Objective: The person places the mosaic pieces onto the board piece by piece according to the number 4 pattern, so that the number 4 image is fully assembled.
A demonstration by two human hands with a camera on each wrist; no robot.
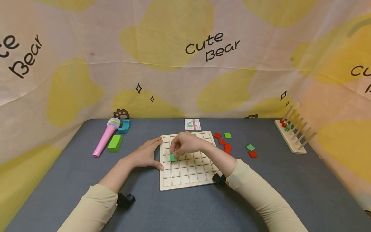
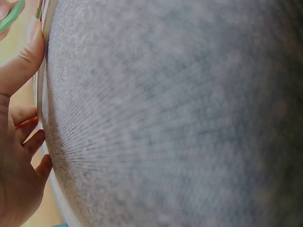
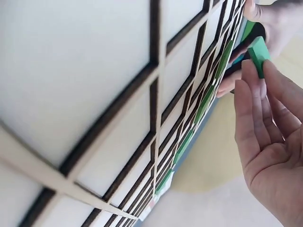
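The right hand [image 1: 185,145] pinches a green tile [image 3: 259,54], clearest from the right wrist; the left hand [image 1: 145,156] braces the board [image 1: 185,174], fingers straight.

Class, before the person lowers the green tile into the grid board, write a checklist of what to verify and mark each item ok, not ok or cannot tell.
1. Green tile is held in the right hand: ok, the fingertips pinch it.
2. Board is steadied: ok, the left hand rests against its left edge.
3. Tile is lined up squarely with one cell: cannot tell, the fingers hide its edges.
4. The cell beneath the tile is free: cannot tell, it is covered.
5. Pattern card is visible for reference: ok, it lies beyond the board.
6. Spare tiles are within reach: ok, to the right of the board.
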